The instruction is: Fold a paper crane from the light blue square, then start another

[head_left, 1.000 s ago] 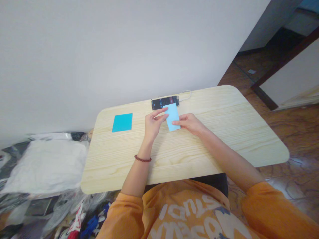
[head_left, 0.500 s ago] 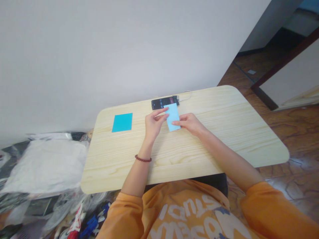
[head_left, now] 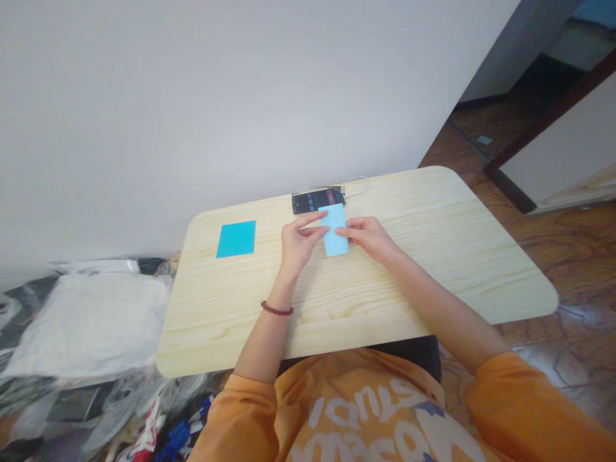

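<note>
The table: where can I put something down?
The wooden table is bare right of your right hand, and in front of the teal square, beside your left hand. The middle is crowded by the phone and pale blue paper.
</note>
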Tool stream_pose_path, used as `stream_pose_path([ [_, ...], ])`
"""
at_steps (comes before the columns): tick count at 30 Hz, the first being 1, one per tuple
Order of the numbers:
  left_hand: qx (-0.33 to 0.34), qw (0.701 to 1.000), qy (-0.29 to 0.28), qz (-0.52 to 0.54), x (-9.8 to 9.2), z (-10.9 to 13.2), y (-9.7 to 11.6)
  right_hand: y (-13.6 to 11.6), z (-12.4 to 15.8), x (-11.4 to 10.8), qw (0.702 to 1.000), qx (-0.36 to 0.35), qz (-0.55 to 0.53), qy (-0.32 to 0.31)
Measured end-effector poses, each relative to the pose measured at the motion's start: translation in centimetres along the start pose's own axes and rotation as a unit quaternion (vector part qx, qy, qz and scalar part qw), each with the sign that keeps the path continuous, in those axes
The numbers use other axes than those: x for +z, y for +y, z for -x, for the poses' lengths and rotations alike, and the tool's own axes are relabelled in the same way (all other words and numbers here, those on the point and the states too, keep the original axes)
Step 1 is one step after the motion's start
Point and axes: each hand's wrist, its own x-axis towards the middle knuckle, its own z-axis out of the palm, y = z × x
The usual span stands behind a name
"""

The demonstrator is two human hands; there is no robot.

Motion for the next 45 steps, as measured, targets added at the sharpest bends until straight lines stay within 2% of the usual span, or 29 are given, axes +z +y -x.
stream_pose_path([
  [5, -0.002, 1.0, -0.001, -0.004, 0.3, 0.2, 0.2, 0.0, -0.4, 0.0, 0.998, -0.042, -0.028, 0.041],
  [8, -0.001, 1.0, 0.004, 0.001, 0.5, 0.2, 0.1, -0.1, -0.4, 0.1, 0.995, -0.082, -0.009, 0.051],
  [11, -0.02, 1.0, 0.014, 0.006, 0.7, 0.1, -0.3, -0.1, -0.3, 0.2, 0.983, -0.152, 0.081, 0.065],
  [15, -0.035, 0.999, 0.032, 0.02, 0.9, 0.1, -0.7, 0.0, -0.1, 0.5, 0.937, -0.221, 0.248, 0.106],
  [19, -0.055, 0.997, 0.041, 0.04, 0.9, 0.0, -1.0, 0.3, -0.1, 0.3, 0.915, -0.201, 0.333, 0.108],
  [22, -0.065, 0.995, 0.051, 0.048, 0.8, -0.1, -1.3, 0.6, -0.4, 0.0, 0.924, -0.189, 0.321, 0.088],
  [26, -0.056, 0.993, 0.087, 0.059, 0.7, -0.4, -1.7, 0.8, -0.7, -0.1, 0.942, -0.184, 0.279, 0.032],
  [31, -0.055, 0.991, 0.097, 0.068, 0.7, -0.5, -1.9, 0.8, -0.6, 0.1, 0.928, -0.177, 0.322, 0.058],
  [36, -0.045, 0.989, 0.122, 0.069, 0.4, -0.7, -2.0, 0.9, -0.4, 0.2, 0.948, -0.16, 0.274, 0.014],
  [39, -0.036, 0.987, 0.14, 0.075, 0.2, -1.0, -2.0, 0.9, -0.4, 0.4, 0.946, -0.163, 0.278, 0.011],
  [42, -0.039, 0.987, 0.137, 0.077, 0.0, -1.1, -2.1, 0.9, -0.3, 0.4, 0.944, -0.154, 0.292, 0.017],
  [45, -0.042, 0.989, 0.122, 0.076, -0.2, -1.1, -2.0, 0.7, -0.2, 0.2, 0.952, -0.136, 0.274, -0.014],
])
